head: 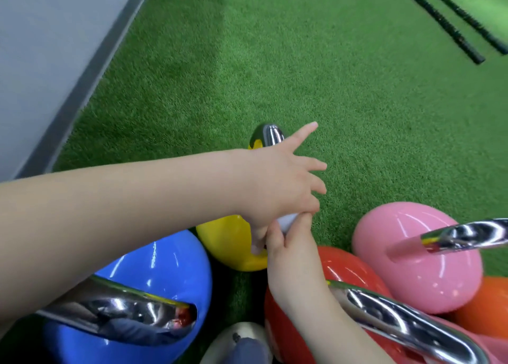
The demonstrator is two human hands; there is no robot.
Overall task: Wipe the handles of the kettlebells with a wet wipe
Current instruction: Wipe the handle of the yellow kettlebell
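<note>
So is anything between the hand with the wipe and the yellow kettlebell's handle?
Only the left hand, which lies across the yellow kettlebell, covering most of its handle. The right hand pinches the wipe beside it.

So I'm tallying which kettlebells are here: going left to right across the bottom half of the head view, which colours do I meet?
Blue kettlebell → yellow kettlebell → red kettlebell → pink kettlebell → orange kettlebell. A white one at the bottom edge overlaps too much to place.
</note>
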